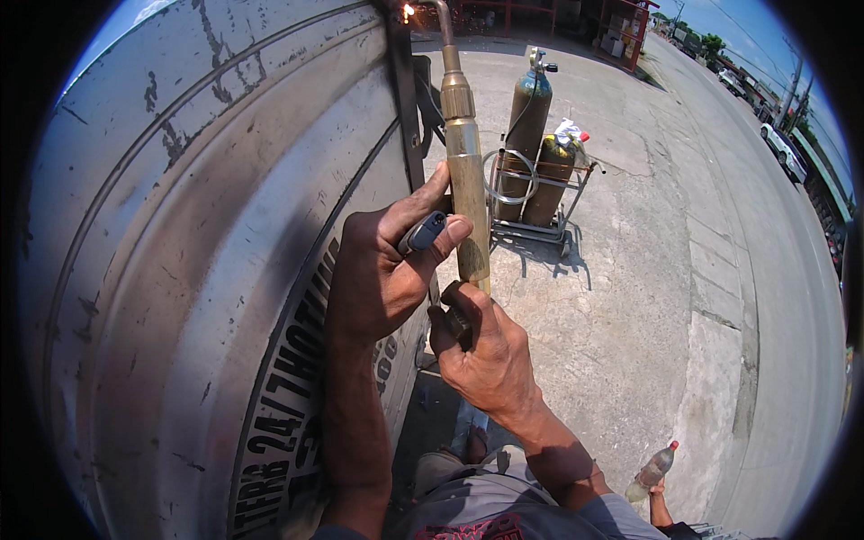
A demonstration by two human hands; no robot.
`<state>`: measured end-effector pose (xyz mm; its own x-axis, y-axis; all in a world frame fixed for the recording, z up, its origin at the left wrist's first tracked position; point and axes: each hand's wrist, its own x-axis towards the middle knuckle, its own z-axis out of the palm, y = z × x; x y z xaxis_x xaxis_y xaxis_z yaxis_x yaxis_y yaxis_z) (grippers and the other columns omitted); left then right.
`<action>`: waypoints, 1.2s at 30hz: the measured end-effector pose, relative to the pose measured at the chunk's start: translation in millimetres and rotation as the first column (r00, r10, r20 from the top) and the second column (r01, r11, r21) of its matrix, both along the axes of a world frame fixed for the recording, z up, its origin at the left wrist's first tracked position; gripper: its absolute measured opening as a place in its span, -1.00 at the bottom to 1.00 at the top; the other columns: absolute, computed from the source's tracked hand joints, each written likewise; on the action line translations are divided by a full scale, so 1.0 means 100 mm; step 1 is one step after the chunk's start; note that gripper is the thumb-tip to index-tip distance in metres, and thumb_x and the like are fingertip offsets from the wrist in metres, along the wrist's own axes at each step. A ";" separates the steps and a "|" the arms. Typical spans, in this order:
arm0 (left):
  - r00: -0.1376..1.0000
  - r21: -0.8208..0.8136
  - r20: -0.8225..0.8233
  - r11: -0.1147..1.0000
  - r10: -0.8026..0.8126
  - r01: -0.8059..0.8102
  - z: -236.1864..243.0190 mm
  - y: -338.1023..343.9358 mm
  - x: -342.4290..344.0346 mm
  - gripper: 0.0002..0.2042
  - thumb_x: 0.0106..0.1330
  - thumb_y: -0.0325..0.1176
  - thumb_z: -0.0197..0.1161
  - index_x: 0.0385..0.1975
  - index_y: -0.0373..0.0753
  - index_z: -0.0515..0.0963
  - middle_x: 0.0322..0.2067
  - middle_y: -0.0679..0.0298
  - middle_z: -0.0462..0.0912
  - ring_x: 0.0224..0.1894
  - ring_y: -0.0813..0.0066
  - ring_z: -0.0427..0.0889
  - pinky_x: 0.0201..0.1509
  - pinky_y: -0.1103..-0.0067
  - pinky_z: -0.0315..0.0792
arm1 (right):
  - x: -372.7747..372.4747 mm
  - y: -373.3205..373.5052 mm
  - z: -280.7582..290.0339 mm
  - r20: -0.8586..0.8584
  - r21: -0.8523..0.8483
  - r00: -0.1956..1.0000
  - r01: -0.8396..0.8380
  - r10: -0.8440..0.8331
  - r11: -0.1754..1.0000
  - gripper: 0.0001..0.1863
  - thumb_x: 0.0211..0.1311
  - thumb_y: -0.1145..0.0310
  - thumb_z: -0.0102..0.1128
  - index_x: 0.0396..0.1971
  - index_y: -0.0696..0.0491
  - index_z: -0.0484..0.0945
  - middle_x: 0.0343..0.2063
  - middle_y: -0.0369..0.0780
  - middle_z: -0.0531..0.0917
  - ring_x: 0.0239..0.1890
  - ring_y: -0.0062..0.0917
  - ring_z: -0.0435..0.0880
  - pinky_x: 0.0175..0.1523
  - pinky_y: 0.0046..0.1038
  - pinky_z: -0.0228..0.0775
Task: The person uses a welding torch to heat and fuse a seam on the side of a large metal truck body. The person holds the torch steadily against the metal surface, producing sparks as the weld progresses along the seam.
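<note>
A brass gas torch (468,171) stands nearly upright before me, its bent tip beside the edge of a metal panel. Orange sparks (408,12) glow at that tip. My left hand (382,265) is closed at the torch's handle, its forefinger and thumb against the brass. In the same hand a small dark grey piece, like a lighter (423,232), sticks out between thumb and forefinger. Lower down, my right hand (490,351) is closed round the torch's bottom end, thumb and forefinger at a ridged knob (458,324). Its other fingers are partly hidden.
The weathered silver panel (198,198) with black lettering fills the left side. Two gas cylinders (525,117) stand on a wheeled cart (540,232) ahead on concrete. At lower right another person's hand (659,504) holds a plastic bottle (652,470). A road (783,297) with parked vehicles runs along the right.
</note>
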<state>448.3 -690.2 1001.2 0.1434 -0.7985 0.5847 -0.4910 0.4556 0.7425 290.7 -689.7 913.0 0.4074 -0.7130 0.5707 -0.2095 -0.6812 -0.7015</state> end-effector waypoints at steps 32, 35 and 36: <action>0.999 -0.027 -0.004 0.999 -0.039 0.039 -0.02 -0.03 0.03 -0.41 0.44 -0.30 0.43 0.34 -0.53 0.45 0.17 -0.24 0.66 0.19 0.31 0.69 0.25 0.44 0.58 | -0.01 -0.01 -0.04 -0.008 -0.005 1.000 0.010 -0.010 1.000 -0.56 0.32 0.50 0.40 0.13 0.06 0.44 -0.28 -0.01 0.71 -0.29 -0.20 0.84 -0.22 -0.27 0.64; 1.000 -0.027 0.012 0.999 -0.024 0.025 -0.02 -0.01 0.02 -0.41 0.43 -0.29 0.44 0.34 -0.52 0.46 0.16 -0.24 0.68 0.17 0.32 0.70 0.24 0.44 0.58 | -0.02 0.00 -0.01 -0.011 -0.015 1.000 0.015 -0.015 1.000 -0.56 0.32 0.50 0.40 0.13 0.06 0.44 -0.28 -0.02 0.72 -0.30 -0.21 0.84 -0.24 -0.28 0.64; 1.000 -0.017 0.008 1.000 -0.016 0.016 -0.01 0.00 0.01 -0.42 0.44 -0.29 0.43 0.34 -0.51 0.46 0.15 -0.23 0.68 0.17 0.33 0.70 0.24 0.45 0.58 | -0.03 0.01 0.00 -0.012 -0.017 1.000 0.015 -0.015 1.000 -0.56 0.32 0.50 0.41 0.13 0.07 0.44 -0.28 -0.02 0.72 -0.30 -0.21 0.84 -0.24 -0.28 0.64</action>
